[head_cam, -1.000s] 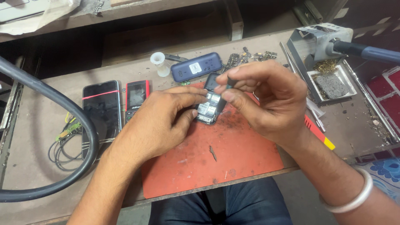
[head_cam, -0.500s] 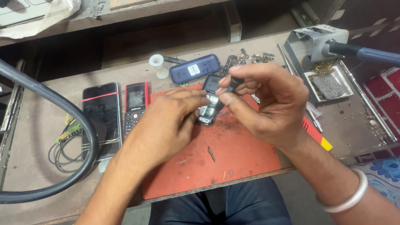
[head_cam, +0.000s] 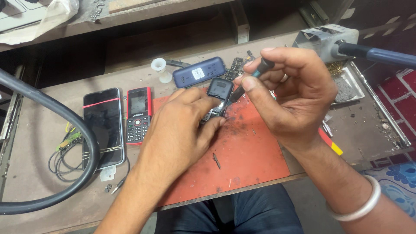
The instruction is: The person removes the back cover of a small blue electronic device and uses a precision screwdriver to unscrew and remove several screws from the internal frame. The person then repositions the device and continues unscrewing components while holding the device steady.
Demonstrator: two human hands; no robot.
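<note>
While beside red mat (head_cam: pixel 242 160), white-labelled blue phone (head_cam: pixel 199 72).

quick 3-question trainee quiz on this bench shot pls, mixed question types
1. True or false: the left hand steadies the small opened phone over the red mat.
2. What does the right hand pinch? A) dark screwdriver B) cotton swab C) pliers
3. Which phone lies between the large black smartphone and the mat?

Key: 1 true; 2 A; 3 the red keypad phone.
</note>
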